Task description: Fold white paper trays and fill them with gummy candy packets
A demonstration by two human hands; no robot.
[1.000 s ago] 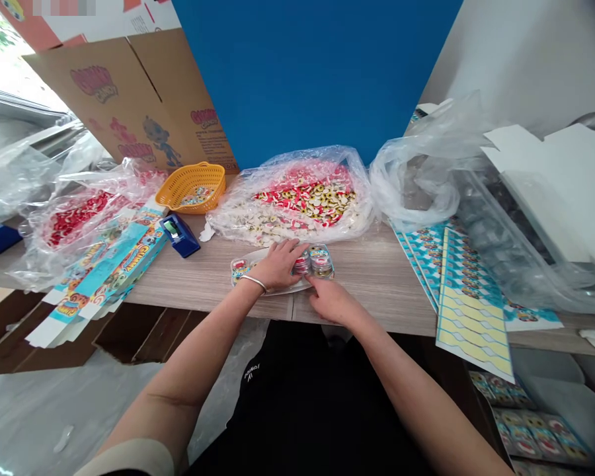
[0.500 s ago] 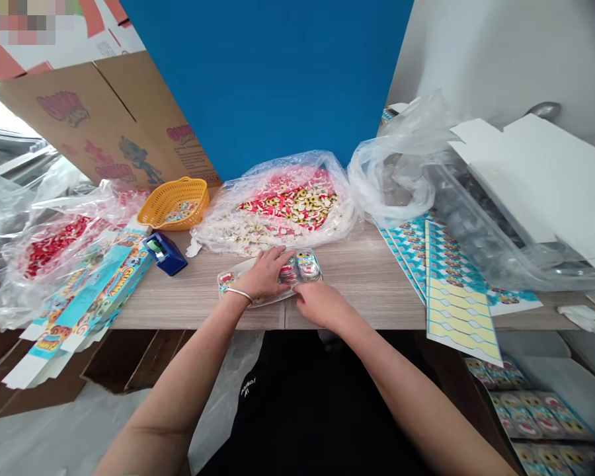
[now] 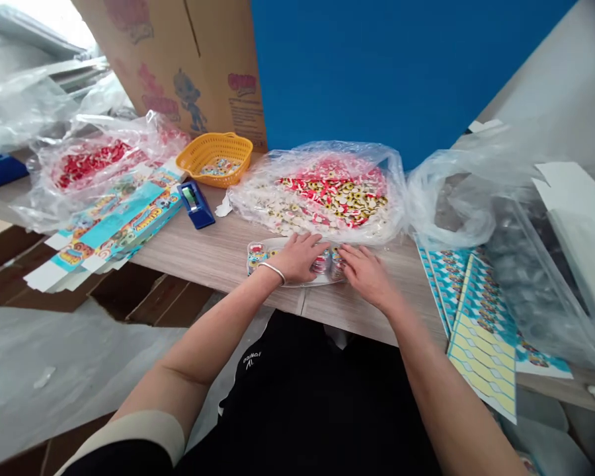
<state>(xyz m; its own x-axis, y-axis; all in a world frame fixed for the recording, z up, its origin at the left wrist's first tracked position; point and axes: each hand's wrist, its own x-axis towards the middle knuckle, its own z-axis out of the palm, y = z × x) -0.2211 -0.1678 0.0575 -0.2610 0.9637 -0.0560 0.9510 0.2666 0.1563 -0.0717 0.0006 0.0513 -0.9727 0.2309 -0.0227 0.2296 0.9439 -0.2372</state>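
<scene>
Right hand (image 3: 369, 274) shifted up onto the right end of the clear plastic tray (image 3: 272, 243), fingers spread over round candy packs (image 3: 322, 262); left hand (image 3: 300, 258) open, palm down, just left of them; tray crosswise beneath both hands, long axis side to side, on the desk (image 3: 218, 258).

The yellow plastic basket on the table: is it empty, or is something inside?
Not empty: the yellow plastic basket holds a shallow layer of colourful pieces on its bottom, too small to make out exactly.
</scene>
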